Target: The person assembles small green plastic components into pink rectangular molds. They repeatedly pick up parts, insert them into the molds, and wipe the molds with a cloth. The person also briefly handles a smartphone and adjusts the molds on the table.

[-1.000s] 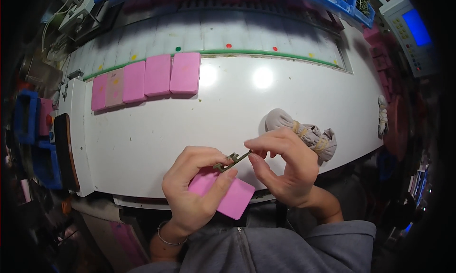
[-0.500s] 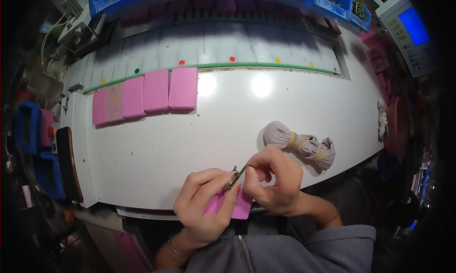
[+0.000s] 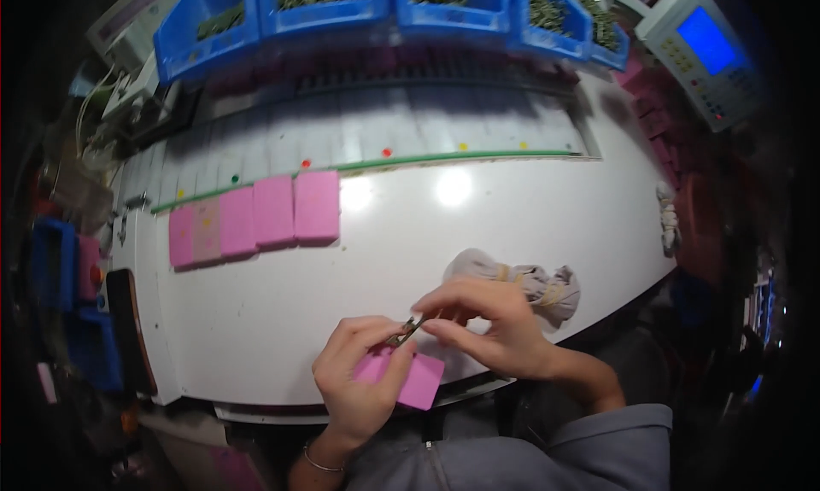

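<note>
In the head view, the left hand point(image 3: 359, 376) is closed around a small dark green part point(image 3: 407, 333), gripping it between thumb and fingertips. A pink pad point(image 3: 422, 382) shows beneath and past the left thumb, seemingly held in the same palm; the hidden fingers leave its exact grip unclear. The right hand point(image 3: 495, 324) pinches the upper right end of the part with thumb and forefinger, its other fingers curled loosely. The part sits between the 2 hands, above the near edge of the white table point(image 3: 256, 329).

The part is thin, so uneven pressure from the 2 pinches could bend it or twist it out of the left fingertips. If the left hand loosens to correct that, the pad could slide out too, and either might drop past the table edge, since both are close to it. Just behind the right hand lies a tied grey cloth bundle point(image 3: 555, 296); a backward sweep could knock it. The row of 5 pads point(image 3: 317, 205) is well apart, out of harm's way.
</note>
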Available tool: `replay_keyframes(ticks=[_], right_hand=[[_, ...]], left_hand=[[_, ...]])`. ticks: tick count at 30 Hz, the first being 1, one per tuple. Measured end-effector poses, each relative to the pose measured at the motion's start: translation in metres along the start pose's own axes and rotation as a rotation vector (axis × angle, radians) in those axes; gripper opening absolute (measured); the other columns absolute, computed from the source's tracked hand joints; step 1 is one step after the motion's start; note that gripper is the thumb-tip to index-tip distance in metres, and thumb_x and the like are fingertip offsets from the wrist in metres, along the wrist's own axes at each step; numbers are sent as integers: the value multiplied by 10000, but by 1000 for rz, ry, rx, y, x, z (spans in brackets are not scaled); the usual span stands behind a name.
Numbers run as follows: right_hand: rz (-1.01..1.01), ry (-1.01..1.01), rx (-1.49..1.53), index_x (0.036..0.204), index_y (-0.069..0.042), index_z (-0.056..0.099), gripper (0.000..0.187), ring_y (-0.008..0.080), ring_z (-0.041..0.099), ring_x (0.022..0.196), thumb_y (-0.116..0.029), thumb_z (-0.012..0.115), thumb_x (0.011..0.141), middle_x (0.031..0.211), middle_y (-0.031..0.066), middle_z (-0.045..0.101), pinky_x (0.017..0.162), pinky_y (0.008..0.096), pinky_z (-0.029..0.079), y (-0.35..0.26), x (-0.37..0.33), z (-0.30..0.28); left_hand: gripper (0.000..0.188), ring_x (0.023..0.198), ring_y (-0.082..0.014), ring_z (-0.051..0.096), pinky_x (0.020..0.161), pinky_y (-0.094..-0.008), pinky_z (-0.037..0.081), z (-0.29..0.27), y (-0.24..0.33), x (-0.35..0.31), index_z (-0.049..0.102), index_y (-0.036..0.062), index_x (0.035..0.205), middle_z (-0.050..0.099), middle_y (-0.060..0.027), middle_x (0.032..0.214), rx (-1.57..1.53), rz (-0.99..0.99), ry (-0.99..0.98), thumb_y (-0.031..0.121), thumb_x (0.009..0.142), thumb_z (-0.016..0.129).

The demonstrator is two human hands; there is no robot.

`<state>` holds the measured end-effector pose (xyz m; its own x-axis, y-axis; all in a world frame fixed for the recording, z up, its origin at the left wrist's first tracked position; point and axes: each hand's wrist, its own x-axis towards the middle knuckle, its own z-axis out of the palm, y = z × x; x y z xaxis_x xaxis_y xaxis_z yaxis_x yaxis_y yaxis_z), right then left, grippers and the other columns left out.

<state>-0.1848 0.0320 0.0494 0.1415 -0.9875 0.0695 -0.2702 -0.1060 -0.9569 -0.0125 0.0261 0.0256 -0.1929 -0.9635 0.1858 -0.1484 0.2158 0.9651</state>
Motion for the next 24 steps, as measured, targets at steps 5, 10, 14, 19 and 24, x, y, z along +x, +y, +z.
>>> replay_keyframes(ticks=[5,10,14,19,24], right_hand=[[288,-142,272,926,5,615,94,88,584,620,-47,610,848,756,46,623,504,217,459,-12,15,-30],[80,145,-34,959,42,617,176,101,600,635,-58,624,815,809,92,647,496,212,463,-31,72,-111],[-414,698,7,1063,91,567,255,183,652,716,-48,534,852,867,164,654,547,255,524,-36,147,-159],[-463,282,-242,1039,43,590,205,170,647,721,10,464,880,875,111,648,626,285,534,1,98,-87],[-556,-189,-269,1059,-16,567,247,277,558,891,-151,608,857,978,111,580,739,362,481,-8,11,-6]], left_hand=[[199,773,-139,570,700,-234,451,4,3,8,625,-35,916,602,-91,881,-49,-47,-5,-56,719,628],[210,663,-133,566,630,-237,451,7,-2,6,616,-74,943,624,-113,741,-331,-260,55,103,853,548],[290,668,-138,577,643,-251,459,8,-13,7,614,-91,921,631,-124,716,-477,-365,39,173,911,495],[519,557,-258,568,556,-353,487,17,-46,11,578,-43,895,589,-127,663,-874,-656,132,407,949,325],[674,619,-269,602,604,-362,513,18,-35,22,562,-53,1006,635,-181,803,-1210,-843,73,547,927,265]])
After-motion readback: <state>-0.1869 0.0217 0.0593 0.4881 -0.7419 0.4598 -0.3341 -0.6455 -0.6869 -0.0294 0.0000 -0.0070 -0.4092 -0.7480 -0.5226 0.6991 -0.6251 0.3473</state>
